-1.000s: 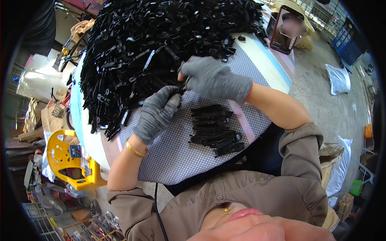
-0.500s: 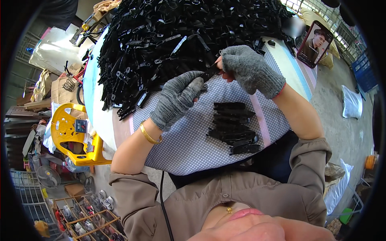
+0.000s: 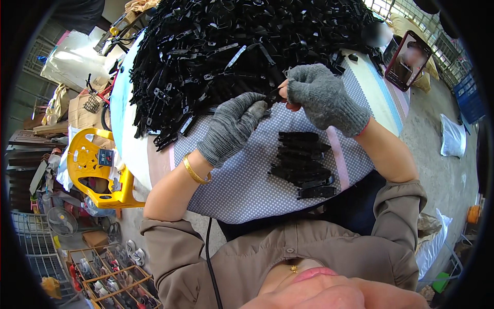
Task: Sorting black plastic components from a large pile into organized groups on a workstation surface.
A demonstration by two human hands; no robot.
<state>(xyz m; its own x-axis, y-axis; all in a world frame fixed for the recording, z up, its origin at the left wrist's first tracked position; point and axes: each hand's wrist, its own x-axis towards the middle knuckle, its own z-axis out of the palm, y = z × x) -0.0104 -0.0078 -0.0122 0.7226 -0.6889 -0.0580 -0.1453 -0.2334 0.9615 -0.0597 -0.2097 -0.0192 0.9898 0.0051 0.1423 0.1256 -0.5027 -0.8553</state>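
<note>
A small flat black plastic piece [image 3: 272,97] spans the gap between my two hands, above the near edge of a large heap. My left hand [image 3: 231,123], in a grey knit fingerless glove, is closed on its left end, thumb on top. Gloved in the same way, my right hand [image 3: 325,99] pinches the other end with its fingertips; its palm side is hidden. The heap of similar black pieces [image 3: 216,62] covers the far part of the table. Nearer to me, several black pieces [image 3: 302,162] lie side by side in a rough column on the dotted tablecloth [image 3: 231,195].
At the table's right far edge a phone [image 3: 408,61] stands propped up. A yellow plastic chair [image 3: 82,170] is beside the table on the left. A black cable [image 3: 210,257] hangs near my left arm. On the floor at right lies a white sack [image 3: 453,135].
Both hands stay on the black piece, with the right hand turned slightly and less of the piece showing between them. The whole view has shifted a little.
</note>
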